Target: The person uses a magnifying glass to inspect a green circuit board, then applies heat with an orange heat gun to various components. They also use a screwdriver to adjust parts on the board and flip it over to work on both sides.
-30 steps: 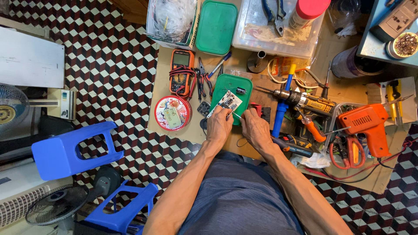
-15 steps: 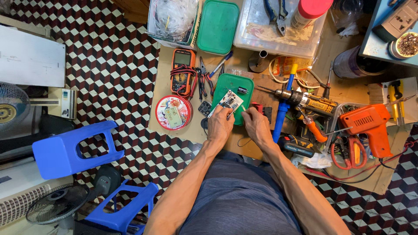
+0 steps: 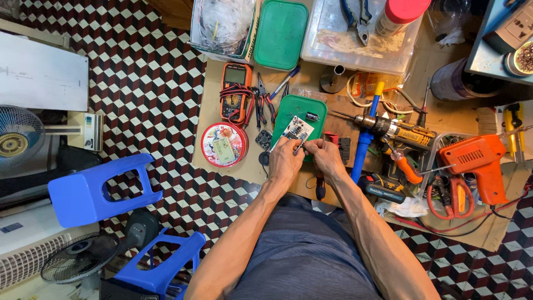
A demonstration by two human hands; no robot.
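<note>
Overhead — two hands (image 3: 305,158), one circuit board (image 3: 296,130)

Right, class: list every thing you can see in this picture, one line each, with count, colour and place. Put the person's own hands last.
circuit board: 1, pale, held over the green tray
tray: 1, green, middle of the cardboard
lid: 1, green, top centre
multimeter: 1, orange and black, left of the tray
tin: 1, red, round, below the multimeter
drill: 1, yellow and black, right of the tray
heat gun: 1, orange, far right
scissors: 1, red handles, beside the heat gun
stools: 2, blue, on the floor at left
fans: 2, left edge
left hand: 1, holding the board
right hand: 1, at the board's lower right edge
</note>
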